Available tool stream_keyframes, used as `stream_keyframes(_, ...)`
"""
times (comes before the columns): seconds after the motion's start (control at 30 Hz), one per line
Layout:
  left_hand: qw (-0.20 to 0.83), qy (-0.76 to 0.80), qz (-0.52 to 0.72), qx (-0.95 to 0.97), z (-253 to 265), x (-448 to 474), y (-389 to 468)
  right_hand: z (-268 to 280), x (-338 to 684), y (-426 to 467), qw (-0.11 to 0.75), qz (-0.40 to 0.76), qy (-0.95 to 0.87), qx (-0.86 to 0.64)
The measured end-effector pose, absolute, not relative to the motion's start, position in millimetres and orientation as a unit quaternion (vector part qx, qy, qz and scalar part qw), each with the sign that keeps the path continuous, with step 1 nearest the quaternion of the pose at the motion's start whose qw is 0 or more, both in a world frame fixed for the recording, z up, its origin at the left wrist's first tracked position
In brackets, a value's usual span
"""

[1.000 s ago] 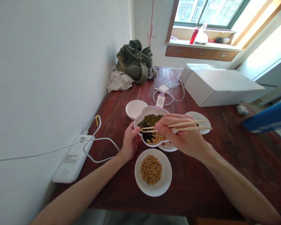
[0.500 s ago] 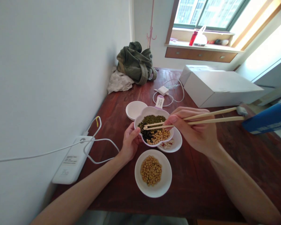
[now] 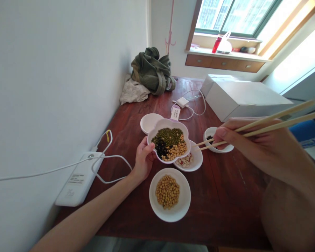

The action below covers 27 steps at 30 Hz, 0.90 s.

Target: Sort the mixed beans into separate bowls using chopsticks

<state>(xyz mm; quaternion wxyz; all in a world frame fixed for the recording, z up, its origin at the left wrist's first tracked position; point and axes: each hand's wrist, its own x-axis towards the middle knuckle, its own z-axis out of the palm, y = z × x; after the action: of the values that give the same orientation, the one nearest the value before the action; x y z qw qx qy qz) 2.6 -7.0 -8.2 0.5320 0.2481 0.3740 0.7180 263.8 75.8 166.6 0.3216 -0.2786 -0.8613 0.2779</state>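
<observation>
My left hand (image 3: 144, 157) grips the left edge of a white flower-shaped dish (image 3: 168, 122). Inside it lie green beans (image 3: 170, 134), black beans (image 3: 160, 148) and yellow soybeans (image 3: 176, 151). In my right hand (image 3: 257, 143) is a pair of wooden chopsticks (image 3: 288, 122); their slightly parted tips point left, just right of the dish, with nothing visible between them. A small bowl (image 3: 198, 159) with pale and reddish pieces sits partly under the dish. Nearest me stands a white bowl (image 3: 170, 217) of soybeans (image 3: 167, 191). Another bowl (image 3: 227, 149), holding dark beans, is partly hidden by my right hand.
An upturned or plain white bowl (image 3: 150, 120) stands behind the dish. Farther back are a white charger with cable (image 3: 182, 102), a green bag (image 3: 152, 70) and a white box (image 3: 246, 96). A power strip (image 3: 76, 182) lies left; a blue object (image 3: 308, 131) shows right.
My right hand has drawn the chopsticks out of the dish, toward the right and nearer the camera. The bowl of dark beans has come into view. The dish has shifted slightly left.
</observation>
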Motion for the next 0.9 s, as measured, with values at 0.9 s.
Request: stream_keyframes(0.9, 0.534, 0.364, 0.726, 0.234, -9.8, 2.4, -6.9, 119.7, 219.6, 97.2, 0.375, 0.199, -0.859, -0.287)
